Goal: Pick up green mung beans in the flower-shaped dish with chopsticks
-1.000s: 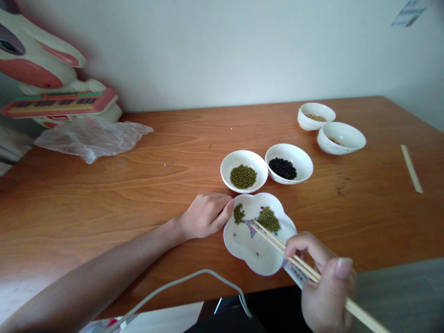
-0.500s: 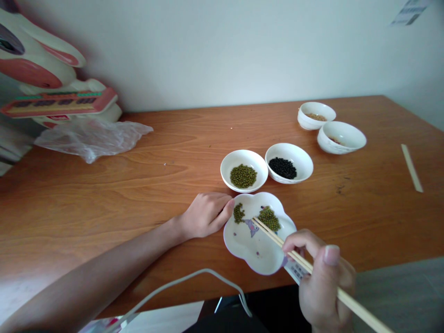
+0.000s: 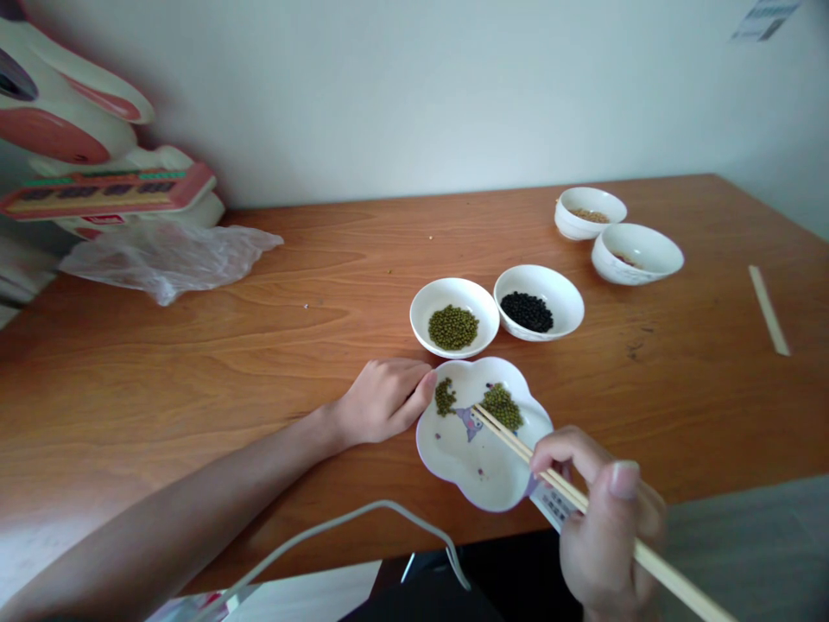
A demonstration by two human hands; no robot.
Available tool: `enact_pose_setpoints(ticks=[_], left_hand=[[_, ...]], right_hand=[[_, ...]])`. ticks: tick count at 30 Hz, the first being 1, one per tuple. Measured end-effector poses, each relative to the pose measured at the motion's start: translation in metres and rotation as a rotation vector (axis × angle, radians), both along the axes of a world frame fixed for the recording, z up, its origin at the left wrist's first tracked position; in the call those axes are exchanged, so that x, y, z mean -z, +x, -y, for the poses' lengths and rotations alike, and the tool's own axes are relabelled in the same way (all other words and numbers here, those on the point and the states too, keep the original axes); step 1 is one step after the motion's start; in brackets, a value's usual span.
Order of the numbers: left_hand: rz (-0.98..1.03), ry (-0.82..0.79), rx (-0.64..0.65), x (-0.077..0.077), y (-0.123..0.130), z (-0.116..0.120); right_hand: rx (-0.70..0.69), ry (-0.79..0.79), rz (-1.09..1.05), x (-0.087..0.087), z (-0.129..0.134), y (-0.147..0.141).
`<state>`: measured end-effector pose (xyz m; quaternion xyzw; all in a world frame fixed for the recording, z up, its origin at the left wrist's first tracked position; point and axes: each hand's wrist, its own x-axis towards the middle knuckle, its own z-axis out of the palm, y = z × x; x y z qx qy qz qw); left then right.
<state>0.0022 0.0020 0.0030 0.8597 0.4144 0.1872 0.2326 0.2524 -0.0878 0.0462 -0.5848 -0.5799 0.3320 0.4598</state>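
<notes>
My right hand (image 3: 609, 518) grips a pair of wooden chopsticks (image 3: 518, 445). Their tips are close together over the flower-shaped white plate (image 3: 453, 458), beside a pile of green mung beans (image 3: 502, 408). Whether a bean sits between the tips I cannot make out. A smaller cluster of mung beans (image 3: 445, 396) lies at the plate's left lobe. With fingers curled, my left hand (image 3: 389, 399) holds the plate's left rim by the thumb. Just behind the plate, a white bowl (image 3: 420, 302) holds more mung beans, and another bowl (image 3: 570, 298) beside it holds black beans.
Two more white bowls (image 3: 667, 259) stand at the back right with a little food inside. A pale strip (image 3: 768, 311) lies at far right. On the left are a plastic bag (image 3: 174, 259) and a rabbit figure (image 3: 123, 190). A cable (image 3: 363, 510) crosses the table's front edge.
Almost nothing differs. The whole view has shifted very slightly; both hands, the chopsticks and the bean piles keep their places.
</notes>
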Motion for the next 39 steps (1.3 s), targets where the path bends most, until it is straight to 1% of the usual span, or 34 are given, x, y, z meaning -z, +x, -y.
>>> enact_pose_setpoints(ticks=[5,9,13,15,17,20,21,23,25,27,28,29,30,31,32,35,37,39], left_hand=[[0.006,-0.006,-0.001,0.0,0.0,0.0],[-0.003,-0.026,-0.005,0.0,-0.001,0.0],[-0.003,-0.035,-0.002,0.0,-0.001,0.0],[0.0,-0.039,-0.003,0.0,0.0,0.0],[0.0,-0.037,-0.006,0.0,0.0,0.0],[-0.004,-0.033,-0.002,0.001,0.0,0.0],[-0.006,-0.032,0.0,0.002,0.0,0.0],[-0.006,-0.028,0.003,0.002,-0.001,0.0],[0.0,-0.027,0.004,0.002,-0.001,0.001],[0.008,-0.032,0.003,0.002,-0.001,0.001],[0.007,-0.034,0.001,0.002,-0.001,0.001],[0.004,-0.034,-0.002,0.002,-0.001,0.001],[-0.001,-0.034,-0.004,0.002,-0.001,0.001],[-0.005,-0.034,-0.007,0.002,-0.001,0.001],[-0.009,-0.034,-0.009,0.002,-0.001,0.001],[-0.008,-0.032,-0.008,0.002,0.0,0.0],[-0.005,-0.027,-0.008,0.001,0.0,0.0],[-0.004,-0.022,-0.007,0.001,0.0,0.001]], right_hand=[[0.03,0.001,-0.049,0.0,0.001,-0.002],[0.05,0.025,-0.07,0.005,0.002,0.001],[0.014,0.1,-0.045,0.013,0.001,0.012],[-0.007,0.15,-0.02,0.014,0.0,0.017],[0.009,0.208,-0.001,0.009,-0.002,0.02],[0.094,0.284,0.004,-0.005,-0.008,0.02],[0.134,0.31,-0.015,-0.01,-0.011,0.019],[0.197,0.413,-0.08,-0.016,-0.019,0.017],[0.185,0.605,-0.144,-0.017,-0.03,0.014],[0.174,0.709,-0.192,-0.015,-0.043,0.008],[0.168,0.72,-0.186,-0.014,-0.049,0.003],[0.205,0.71,-0.177,-0.013,-0.055,-0.002],[0.214,0.613,-0.145,-0.013,-0.06,-0.008],[0.199,0.485,-0.158,-0.014,-0.063,-0.014],[0.205,0.433,-0.189,-0.015,-0.065,-0.019],[0.201,0.418,-0.222,-0.023,-0.058,-0.024],[0.221,0.351,-0.222,-0.027,-0.047,-0.017],[0.244,0.313,-0.19,-0.027,-0.034,-0.004]])
